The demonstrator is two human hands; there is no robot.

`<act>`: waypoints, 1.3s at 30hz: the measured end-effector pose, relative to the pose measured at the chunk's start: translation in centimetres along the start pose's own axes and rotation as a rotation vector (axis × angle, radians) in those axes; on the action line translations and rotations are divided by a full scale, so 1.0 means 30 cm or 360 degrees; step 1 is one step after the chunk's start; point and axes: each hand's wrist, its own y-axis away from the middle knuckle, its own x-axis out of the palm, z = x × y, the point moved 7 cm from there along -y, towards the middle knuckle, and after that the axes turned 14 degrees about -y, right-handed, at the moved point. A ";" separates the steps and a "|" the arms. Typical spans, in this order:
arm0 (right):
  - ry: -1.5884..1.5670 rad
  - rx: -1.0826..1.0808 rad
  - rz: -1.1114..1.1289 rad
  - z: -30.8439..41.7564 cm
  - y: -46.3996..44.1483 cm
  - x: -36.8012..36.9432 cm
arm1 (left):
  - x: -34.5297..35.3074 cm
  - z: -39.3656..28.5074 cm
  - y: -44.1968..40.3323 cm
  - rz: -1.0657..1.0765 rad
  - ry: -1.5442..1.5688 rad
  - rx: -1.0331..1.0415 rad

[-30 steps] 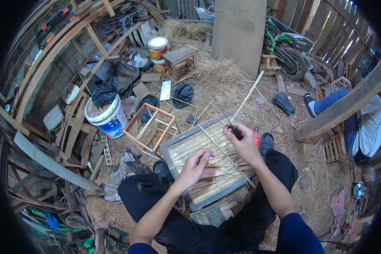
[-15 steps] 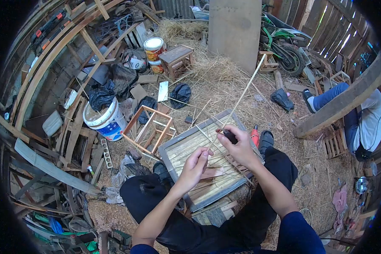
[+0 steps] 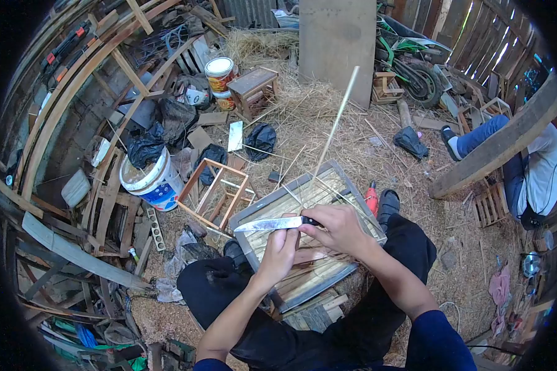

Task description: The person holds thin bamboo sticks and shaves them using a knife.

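My right hand [image 3: 337, 229] is closed around the dark handle of a knife [image 3: 267, 224]. Its blade points left, lying across the top of my left hand [image 3: 280, 250]. My left hand is pinched on a long, thin pale strip [image 3: 335, 120], perhaps bamboo or cane. That strip slants up and away from me; its lower end is hidden behind the knife and fingers. Below both hands, between my legs, rests a slatted panel in a grey frame [image 3: 246, 247], with loose thin strips on it.
A small wooden frame [image 3: 229, 207] and a white bucket [image 3: 161, 188] stand at left. A red tool [image 3: 371, 199] lies by my right foot. Straw covers the ground ahead. At far right a person [image 3: 541, 167] sits behind a curved beam [image 3: 501, 145].
My right hand has turned and come down to my left hand, bringing the knife blade into view, pointing left. The strip now stands steeper, its far end further left. The view shifted slightly.
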 end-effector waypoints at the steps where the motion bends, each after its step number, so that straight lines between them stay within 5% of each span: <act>1: 0.0015 -0.0030 0.0000 -0.004 -0.001 -0.004 | -0.003 -0.003 -0.004 -0.0033 -0.0085 0.0070; 22: 0.0619 -0.0085 -0.0168 -0.025 0.053 -0.185 | -0.032 -0.038 0.031 0.0032 0.0143 -0.0077; 31: 0.0418 -0.0097 -0.0033 -0.031 0.090 -0.164 | 0.002 0.006 0.051 0.0203 0.0210 -0.0285; 39: 0.0203 -0.0045 -0.0189 -0.024 0.102 -0.253 | 0.069 -0.130 -0.025 0.0340 0.0208 -0.0022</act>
